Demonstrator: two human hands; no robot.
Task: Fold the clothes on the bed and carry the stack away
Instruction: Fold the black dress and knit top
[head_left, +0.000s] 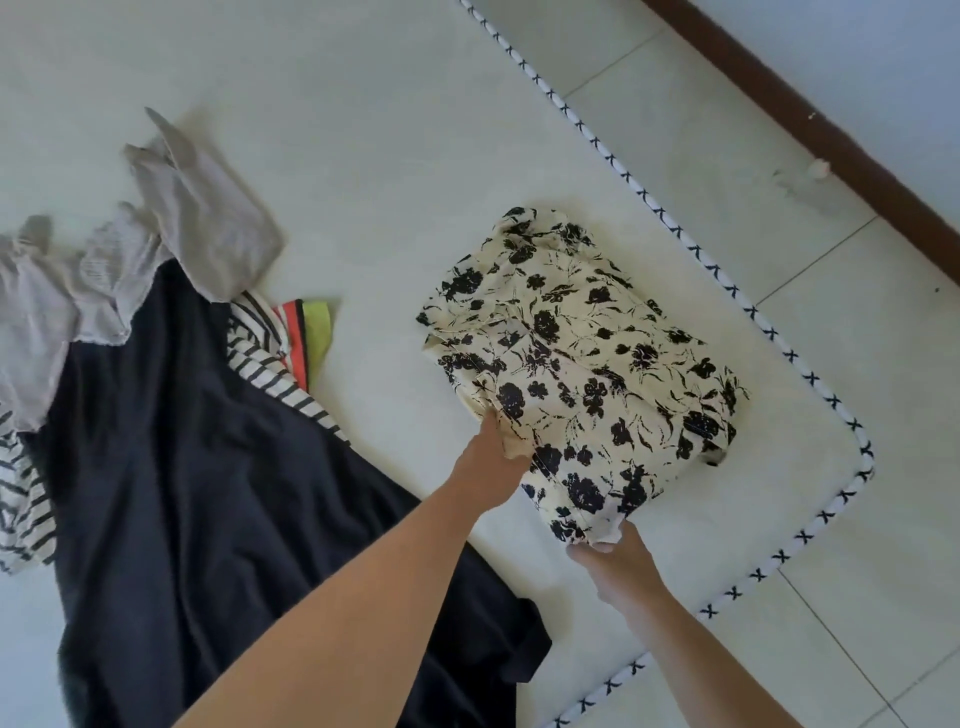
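Observation:
A cream garment with black flowers (582, 358) lies folded into a rectangle near the right corner of the white bed (374, 156). My left hand (493, 462) grips its near left edge, fingers tucked under the cloth. At the near right corner my right hand (613, 561) pinches the fabric. To the left lies an unfolded heap: a large dark navy garment (208, 467), a pale grey top (156, 244), a black-and-white striped piece (275, 364) and a bit of orange and lime cloth (311, 332).
The mattress edge has white piping with black crosses (810, 379), rounding a corner at right. Beyond it is pale tiled floor (779, 130) and a dark brown skirting board (831, 124) along a wall.

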